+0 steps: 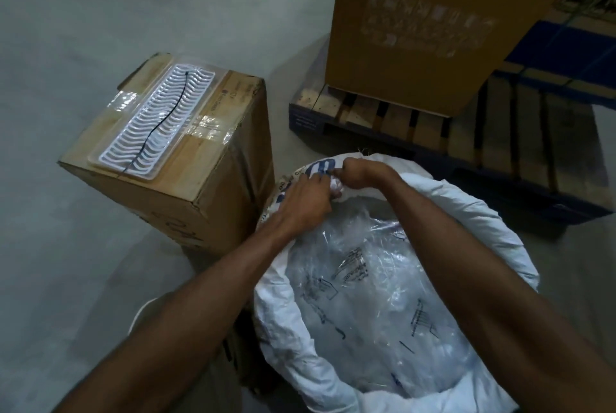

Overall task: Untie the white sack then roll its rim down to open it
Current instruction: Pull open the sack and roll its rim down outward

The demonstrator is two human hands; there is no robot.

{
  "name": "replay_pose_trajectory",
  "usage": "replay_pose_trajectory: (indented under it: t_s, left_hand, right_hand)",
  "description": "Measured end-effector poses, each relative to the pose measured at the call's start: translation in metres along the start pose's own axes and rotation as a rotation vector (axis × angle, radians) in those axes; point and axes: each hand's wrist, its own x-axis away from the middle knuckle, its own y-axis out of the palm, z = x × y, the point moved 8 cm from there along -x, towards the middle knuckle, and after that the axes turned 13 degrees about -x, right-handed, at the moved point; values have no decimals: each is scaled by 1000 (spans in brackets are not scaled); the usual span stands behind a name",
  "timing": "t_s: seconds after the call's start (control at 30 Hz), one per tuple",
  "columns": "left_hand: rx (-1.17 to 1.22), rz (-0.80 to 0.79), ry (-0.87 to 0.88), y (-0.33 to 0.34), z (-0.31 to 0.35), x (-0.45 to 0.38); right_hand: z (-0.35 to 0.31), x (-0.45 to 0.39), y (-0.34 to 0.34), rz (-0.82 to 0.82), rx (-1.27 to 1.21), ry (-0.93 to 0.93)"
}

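White sack [493, 229] stands upright on the concrete floor [66, 246], long axis vertical, mouth pointing up toward the camera; it sits just beside a taped cardboard carton [206, 179] on its left and near the front edge of a wooden pallet [416, 122] beyond it. Mouth already open, no tie visible on it, so the untying looks done. Rim [466, 202] is rolled into a thick cuff along the far and right side; near-left side looks less rolled. Clear printed plastic bags [366, 296] fill the inside. Both hands meet at the far-left part of the rim: left hand [305, 199] has fingers curled over the cuff fabric, right hand [361, 172] is closed in a fist-like grip on the same fold, touching or nearly touching the left. Judged step: turning the rim down, well along. Risks: uneven rolling could leave one side high and tip the sack toward the carton; a fold could catch the plastic inside and drag it into the cuff; fabric slipping from the grip would let the roll spring back. A white ridged tray [156, 119] with a black cable tie [163, 119] lies on the carton's top; a tall brown box [426, 22] stands on the pallet.
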Motion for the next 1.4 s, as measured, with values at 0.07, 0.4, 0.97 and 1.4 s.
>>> replay_pose_trajectory:
  t_s: [0.07, 0.4, 0.97, 1.4]
  left_hand:
    - [34, 78, 10, 3, 4, 0]
    - [685, -321, -308, 15, -34, -49]
    - [226, 6, -229, 1, 6, -87]
    - [-265, 75, 188, 5, 44, -101]
  right_hand:
    - [6, 1, -5, -9, -117, -8]
    - [36, 44, -20, 624, 173, -95]
    - [56, 13, -57, 497, 5, -69]
    - [106, -14, -45, 356, -241, 166]
